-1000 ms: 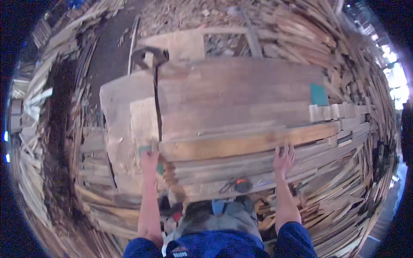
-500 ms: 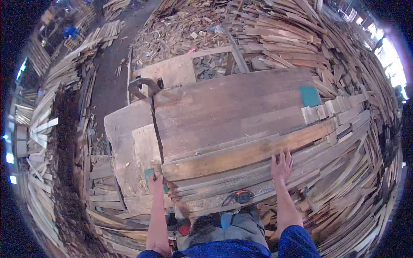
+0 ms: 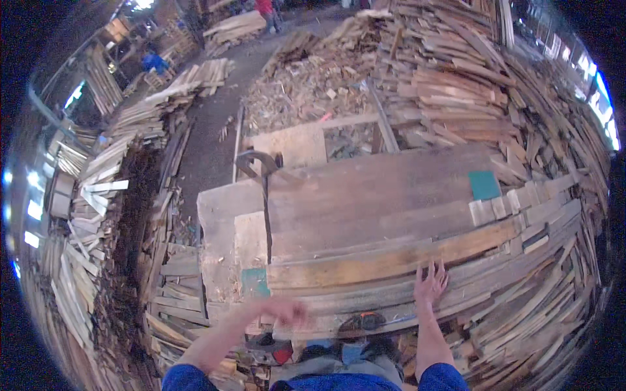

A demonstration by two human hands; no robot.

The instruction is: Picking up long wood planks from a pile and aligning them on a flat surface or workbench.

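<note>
A long yellowish-brown board (image 3: pixel 391 260) lies across the wooden worktable (image 3: pixel 365 189), along its near part. My right hand (image 3: pixel 432 284) is at the board's near edge, toward its right half, with fingers spread and nothing in them. Whether the fingertips touch the board I cannot tell. Closer to my body, off the board's left end, is my left hand (image 3: pixel 287 313); motion smears its fingers. A black and orange tape measure (image 3: pixel 372 320) lies at the table's near edge, between my hands.
Green patches mark the table at left (image 3: pixel 255 281) and right (image 3: pixel 483 186). A slotted upright piece (image 3: pixel 257 161) stands at the table's far left. Short wood blocks (image 3: pixel 492 208) line the right end. Stacked planks (image 3: pixel 456 91) and scrap wood (image 3: pixel 306 94) surround it. Two people are far off.
My left hand has left the board's left end and moved right and toward my body. My right hand stays by the board. The view has tilted up, so the table appears lower.
</note>
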